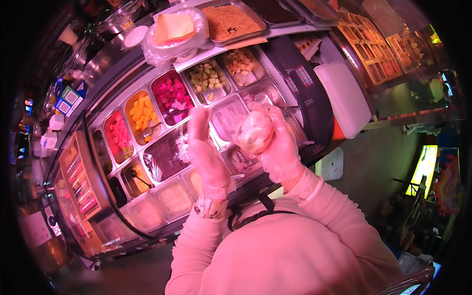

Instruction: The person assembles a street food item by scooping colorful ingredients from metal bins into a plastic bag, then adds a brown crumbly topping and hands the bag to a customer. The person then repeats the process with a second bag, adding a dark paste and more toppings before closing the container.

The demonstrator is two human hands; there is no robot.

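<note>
Both hands wear clear plastic gloves. My left hand [206, 155] is raised over the food counter, palm turned inward, fingers stretched out and nothing in it. My right hand [281, 152] is closed around a pale, round, lumpy ball [255, 132] with a glossy, film-like surface; I cannot tell what it is made of. The ball is apart from my left hand. Under my hands are a metal tray with a clear lid or box [227, 117], a pan of pale food [244, 160], and a dark pan [169, 153] covered with film.
Pans hold magenta cubes [171, 92], yellow cubes [142, 112], pink cubes [121, 133], pale green cubes [208, 77] and pale chunks [240, 65]. Behind them stand a film-wrapped bowl with paper sheets [173, 28] and a brown crumb tray [229, 22]. A white lid [341, 98] lies right.
</note>
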